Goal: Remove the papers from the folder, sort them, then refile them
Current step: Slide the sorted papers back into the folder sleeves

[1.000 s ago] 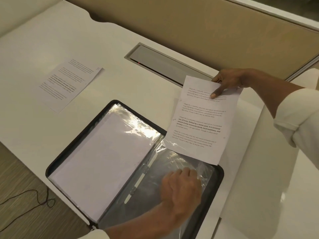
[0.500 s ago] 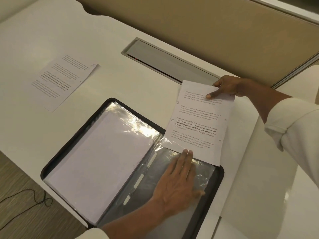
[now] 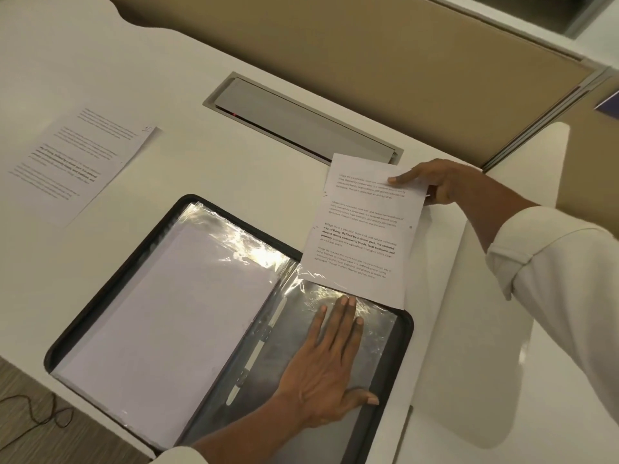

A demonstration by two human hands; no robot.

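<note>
My right grip (image 3: 438, 182) pinches the printed sheet (image 3: 361, 229) at its top corner, most fingers hidden behind it. The sheet's lower edge overlaps the open folder (image 3: 110, 286) at its far rim. My left grip (image 3: 321, 370) lies flat, released, on the clear plastic sleeve (image 3: 375, 333). The folder's near corner is cut off. Bare bench (image 3: 201, 169) separates it from another sheet (image 3: 80, 162).

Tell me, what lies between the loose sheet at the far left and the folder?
Only bare desk lies between the sheet and the folder, as the head view shows.
</note>
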